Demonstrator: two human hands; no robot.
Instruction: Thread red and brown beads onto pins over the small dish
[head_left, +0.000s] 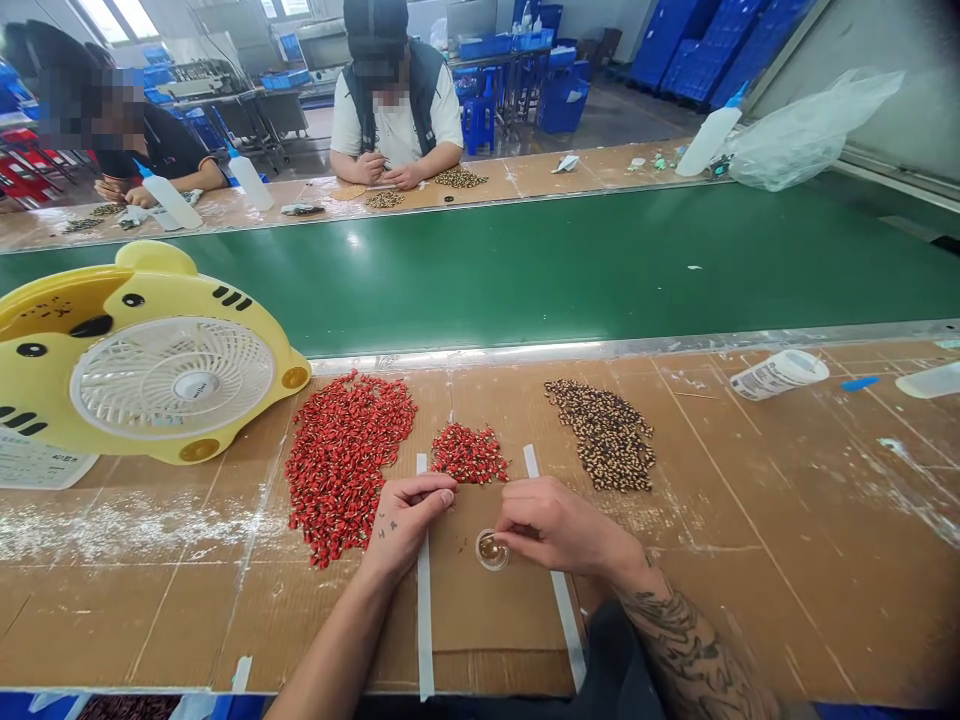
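My left hand (406,522) is in a pinch, thumb against forefinger, at the near edge of a small heap of red pieces (470,453). Whatever its fingertips hold is too small to make out. My right hand (546,520) has its fingers pressed together over the rim of a small round clear dish (492,551). Something shiny lies in that dish, and anything between the right fingertips is hidden. Both hands rest over a cardboard sheet (495,615) edged by white tape strips. A larger heap of red pieces (341,460) spreads beside my left hand.
A dark and gold heap of small pieces (606,435) lies at right. A yellow fan (187,385) stands left, a white tub (780,375) right. Beyond the table runs a green belt (525,265); two people (394,110) work across it near squeeze bottles (251,180).
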